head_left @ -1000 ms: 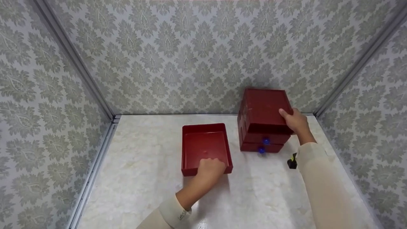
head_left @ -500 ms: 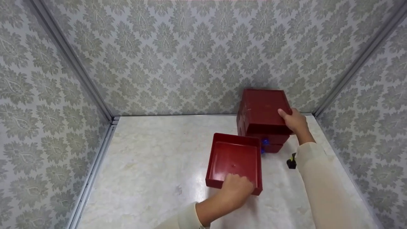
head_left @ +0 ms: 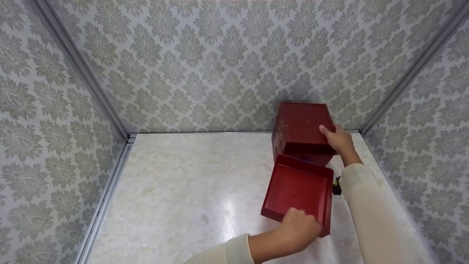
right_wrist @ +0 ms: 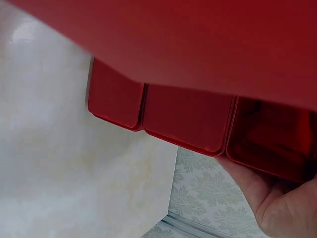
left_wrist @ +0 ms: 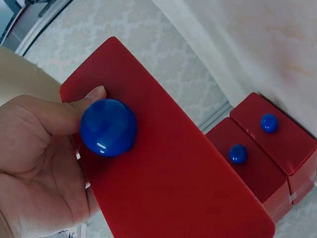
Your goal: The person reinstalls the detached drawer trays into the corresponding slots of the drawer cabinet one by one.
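Observation:
My left hand (head_left: 298, 231) grips a loose red drawer (head_left: 298, 187) by its front wall, lifted and tilted in front of the cabinet. The left wrist view shows the thumb beside the blue knob (left_wrist: 109, 127) on the drawer's front. My right hand (head_left: 340, 140) holds the red drawer cabinet (head_left: 306, 123) at its right side, thumb on top. An open slot (right_wrist: 277, 134) shows at the cabinet's top in the right wrist view, next to two shut drawers (right_wrist: 188, 116). Their blue knobs (left_wrist: 238, 154) appear in the left wrist view.
A small black and yellow object (head_left: 336, 186) lies right of the drawer, partly hidden by the right sleeve (head_left: 361, 194). Patterned walls (head_left: 227, 66) enclose the pale tabletop (head_left: 176, 183) at the back and sides. The cabinet stands near the back wall.
My left hand has carried the drawer rightward and nearer to me, turning it so that it now hides the lower cabinet front. The right hand and cabinet have stayed in place.

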